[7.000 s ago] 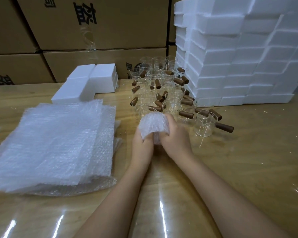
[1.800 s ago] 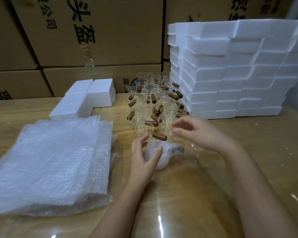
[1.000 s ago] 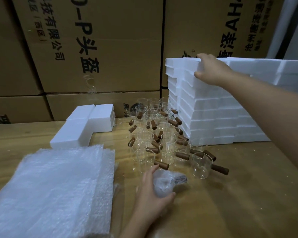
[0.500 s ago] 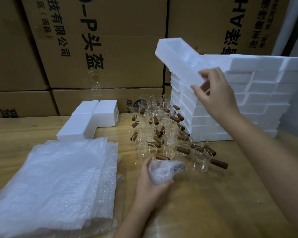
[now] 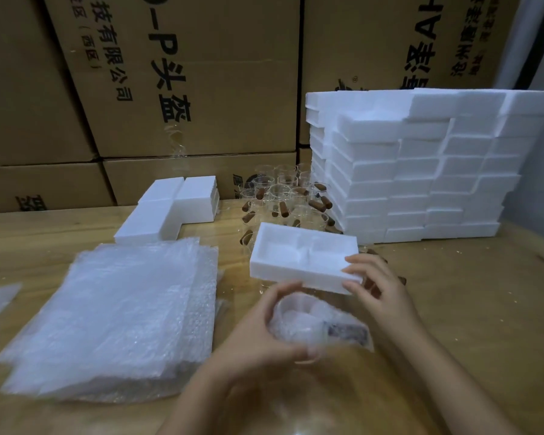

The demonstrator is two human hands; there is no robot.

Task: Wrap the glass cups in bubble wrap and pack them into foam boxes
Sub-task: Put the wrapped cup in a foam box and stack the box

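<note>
Wrapped cup (image 5: 314, 321) sat near front of counter (image 5: 453, 309), left grip (image 5: 264, 337) curled round it, clamped, I judged to stop wrap springing loose. Right grip (image 5: 377, 287) pinched near corner of foam box (image 5: 299, 259), cavities up, just beyond cup; held level, I reckoned, ready for loading. Bubble wrap sheets (image 5: 113, 309) lay to left; bare cups (image 5: 283, 196) and foam stack (image 5: 421, 171) behind box.

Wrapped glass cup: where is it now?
Head view, lower centre: the wrapped glass cup is in the left hand, just in front of the open foam box the right hand holds, right of the bubble wrap stack.
</note>
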